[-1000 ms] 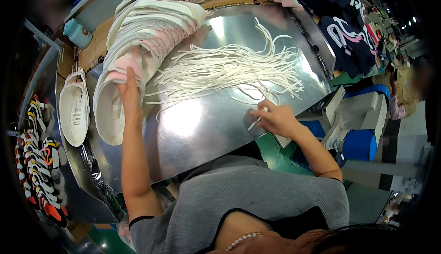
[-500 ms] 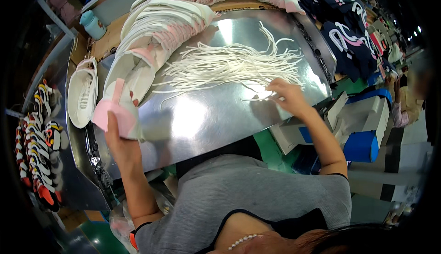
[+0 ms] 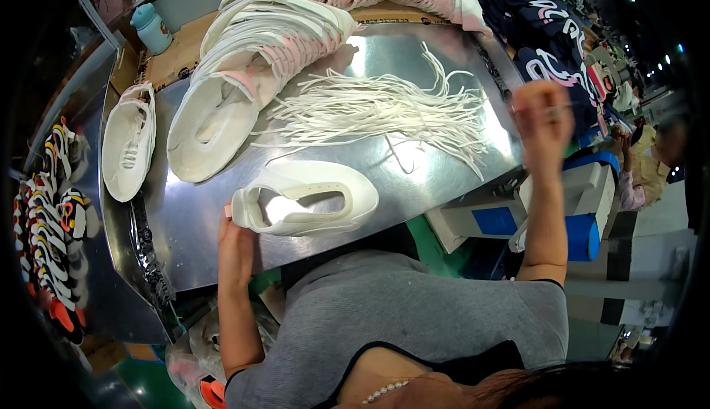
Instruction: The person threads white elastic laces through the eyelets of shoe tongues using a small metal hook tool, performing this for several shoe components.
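Observation:
My left hand grips the heel end of a white shoe upper with a pink heel; its fingers are partly hidden behind it. The upper is held low over the near part of the metal table, its long lace opening facing up, with no lace visible in it. My right hand is raised beyond the table's right edge. Motion blurs its fingers, so whether anything is in them I cannot make out. Between the hands, farther back, lies a loose heap of white shoelaces.
A long nested row of white and pink uppers curves along the table's back. Another white upper lies at the left edge, near a light blue bottle. Dark printed shoe pieces are piled at the far right, above blue-and-white boxes.
My left hand has turned the upper from upright to lying lengthwise, bringing it nearer and rightward. My right hand has left the laces, moving up and right.

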Motion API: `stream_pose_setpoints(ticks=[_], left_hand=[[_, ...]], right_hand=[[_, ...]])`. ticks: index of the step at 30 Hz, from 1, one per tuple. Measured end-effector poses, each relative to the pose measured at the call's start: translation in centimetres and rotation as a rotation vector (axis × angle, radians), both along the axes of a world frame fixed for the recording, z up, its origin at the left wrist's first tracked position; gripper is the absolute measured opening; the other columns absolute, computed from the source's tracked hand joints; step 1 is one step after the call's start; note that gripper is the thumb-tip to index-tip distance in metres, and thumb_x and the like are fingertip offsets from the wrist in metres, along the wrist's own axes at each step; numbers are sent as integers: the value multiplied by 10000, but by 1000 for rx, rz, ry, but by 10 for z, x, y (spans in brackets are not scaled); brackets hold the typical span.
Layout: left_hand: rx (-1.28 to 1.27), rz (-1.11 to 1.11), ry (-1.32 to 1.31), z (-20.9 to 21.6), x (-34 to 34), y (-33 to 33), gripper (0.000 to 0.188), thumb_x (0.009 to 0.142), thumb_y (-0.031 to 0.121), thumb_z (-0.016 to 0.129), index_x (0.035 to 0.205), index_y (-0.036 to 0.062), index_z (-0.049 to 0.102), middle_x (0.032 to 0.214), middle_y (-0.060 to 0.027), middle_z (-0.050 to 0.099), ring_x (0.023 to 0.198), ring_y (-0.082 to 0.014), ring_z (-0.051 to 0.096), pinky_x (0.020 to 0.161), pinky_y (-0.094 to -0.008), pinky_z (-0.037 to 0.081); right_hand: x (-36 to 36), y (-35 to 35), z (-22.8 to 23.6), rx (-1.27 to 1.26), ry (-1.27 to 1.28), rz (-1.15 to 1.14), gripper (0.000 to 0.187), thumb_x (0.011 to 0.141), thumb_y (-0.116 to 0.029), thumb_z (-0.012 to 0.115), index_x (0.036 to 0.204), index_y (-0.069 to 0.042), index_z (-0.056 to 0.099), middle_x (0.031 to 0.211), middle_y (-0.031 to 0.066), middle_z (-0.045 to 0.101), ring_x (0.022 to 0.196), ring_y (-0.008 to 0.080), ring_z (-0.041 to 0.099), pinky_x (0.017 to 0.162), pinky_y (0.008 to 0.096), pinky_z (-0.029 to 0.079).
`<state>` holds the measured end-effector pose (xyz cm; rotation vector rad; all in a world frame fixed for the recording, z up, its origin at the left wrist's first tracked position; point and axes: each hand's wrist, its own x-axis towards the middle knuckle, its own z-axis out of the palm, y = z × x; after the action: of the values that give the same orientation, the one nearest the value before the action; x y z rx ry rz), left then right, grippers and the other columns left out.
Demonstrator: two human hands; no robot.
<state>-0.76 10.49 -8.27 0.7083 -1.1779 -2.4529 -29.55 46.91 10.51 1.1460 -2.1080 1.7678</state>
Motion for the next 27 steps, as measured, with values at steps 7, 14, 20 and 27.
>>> stream_pose_setpoints(ticks=[7, 14, 20, 27], left_hand=[[-1407, 356, -141, 42, -9, 26, 372, 906, 0, 582, 1277, -17, 570, 1280, -166, 596, 1226, -336, 545, 1076, -428, 382], [-1666, -7, 159, 76, -38, 62, 326, 797, -52, 667, 1113, 26, 662, 1145, -121, 655, 1123, -330, 593, 985, -441, 445], [-1715, -124, 152, 71, -53, 71, 310, 771, -22, 704, 1072, 44, 673, 1109, -84, 663, 1081, -308, 594, 941, -443, 430], [-1767, -193, 71, 67, -43, 68, 325, 759, 41, 741, 1075, 41, 662, 1108, -99, 649, 1043, -307, 592, 912, -441, 433]], right_hand=[[13, -1, 16, 224, 267, -129, 112, 938, 23, 591, 1020, -8, 660, 1012, 35, 662, 709, 36, 517, 572, 176, 378], [35, -87, -141, 641, 79, 105, 204, 818, -95, 754, 1015, -81, 705, 967, 70, 646, 837, 256, 663, 711, 337, 534], [22, -142, -188, 881, 155, 145, 186, 830, -154, 732, 999, -100, 674, 1079, 74, 617, 864, 261, 663, 753, 355, 533], [-47, -44, -20, -87, -258, -73, 102, 1016, -117, 555, 1026, -68, 643, 961, 43, 665, 819, 91, 590, 747, 231, 477]])
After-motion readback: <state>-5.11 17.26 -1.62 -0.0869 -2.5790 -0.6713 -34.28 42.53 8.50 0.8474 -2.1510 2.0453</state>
